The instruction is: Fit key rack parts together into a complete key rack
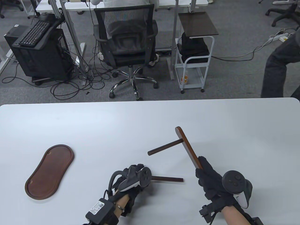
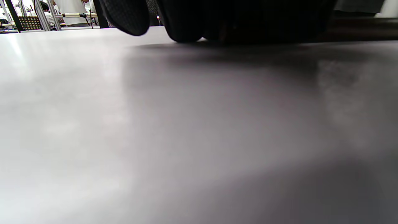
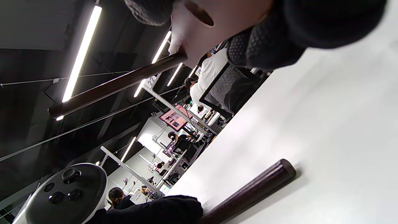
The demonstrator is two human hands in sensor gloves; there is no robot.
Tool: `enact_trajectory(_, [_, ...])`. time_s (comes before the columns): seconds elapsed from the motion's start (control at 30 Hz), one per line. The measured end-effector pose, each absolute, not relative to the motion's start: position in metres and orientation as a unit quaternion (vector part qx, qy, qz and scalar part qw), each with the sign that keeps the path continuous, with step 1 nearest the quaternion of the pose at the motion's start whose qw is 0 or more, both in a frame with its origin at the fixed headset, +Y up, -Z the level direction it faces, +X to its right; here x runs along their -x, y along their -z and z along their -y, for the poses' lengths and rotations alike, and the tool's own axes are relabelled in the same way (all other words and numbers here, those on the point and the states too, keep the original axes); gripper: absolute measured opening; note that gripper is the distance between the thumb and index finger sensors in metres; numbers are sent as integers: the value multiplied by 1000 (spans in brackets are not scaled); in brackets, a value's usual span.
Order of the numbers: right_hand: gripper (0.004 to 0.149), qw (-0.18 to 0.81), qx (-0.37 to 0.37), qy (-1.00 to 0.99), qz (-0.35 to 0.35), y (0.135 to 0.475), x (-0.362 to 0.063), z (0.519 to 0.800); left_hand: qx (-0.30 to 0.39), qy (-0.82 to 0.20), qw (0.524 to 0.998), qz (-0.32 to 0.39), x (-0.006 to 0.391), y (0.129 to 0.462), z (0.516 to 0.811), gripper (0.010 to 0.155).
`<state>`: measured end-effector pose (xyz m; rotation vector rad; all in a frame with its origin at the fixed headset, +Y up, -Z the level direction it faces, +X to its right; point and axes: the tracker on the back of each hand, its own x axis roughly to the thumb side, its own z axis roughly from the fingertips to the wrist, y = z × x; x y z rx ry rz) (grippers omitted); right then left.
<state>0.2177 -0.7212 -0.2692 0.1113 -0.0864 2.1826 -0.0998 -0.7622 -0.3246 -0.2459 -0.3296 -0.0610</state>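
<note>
My right hand (image 1: 207,174) grips the lower end of a flat dark wooden bar (image 1: 188,147) and holds it tilted above the table. One dowel (image 1: 165,147) is plugged into the bar and sticks out to the left. In the right wrist view the bar (image 3: 217,28) shows an open hole, with the fitted dowel (image 3: 118,84) beside it. A loose dowel (image 1: 170,179) lies on the table. My left hand (image 1: 140,175) covers its left end, fingers (image 2: 183,28) down on the table. Its grip is hidden. The oval wooden base (image 1: 50,171) lies at the left.
The white table (image 1: 150,121) reaches its far edge at mid-frame. Beyond it are an office chair (image 1: 126,39), a small cart (image 1: 194,51) and a person's leg (image 1: 279,65) at the far right. The loose dowel also shows in the right wrist view (image 3: 252,193).
</note>
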Motion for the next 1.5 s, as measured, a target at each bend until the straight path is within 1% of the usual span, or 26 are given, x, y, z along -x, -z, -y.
enact_trajectory(0.13, [62, 458, -45, -887, 34, 269, -217, 722, 114, 56, 978, 168, 99, 323, 762, 51])
enact_trajectory(0.2, [62, 455, -45, -889, 33, 269, -217, 722, 114, 73, 976, 172, 98, 321, 761, 50])
enact_trajectory(0.4, [62, 453, -46, -890, 33, 269, -217, 722, 113, 81, 974, 176, 97, 320, 762, 47])
enact_trajectory(0.57, [62, 453, -45, -890, 32, 269, -216, 723, 123, 125, 965, 195, 94, 315, 765, 47])
enact_trajectory(0.67, [62, 453, -46, -890, 31, 269, -216, 723, 118, 146, 961, 203, 92, 312, 764, 47])
enact_trajectory(1.1, [62, 465, -37, -884, 18, 269, -217, 725, 69, 114, 971, 201, 103, 304, 753, 49])
enact_trajectory(1.5, [62, 478, -28, -878, 16, 270, -219, 726, 12, 65, 976, 207, 101, 299, 723, 50])
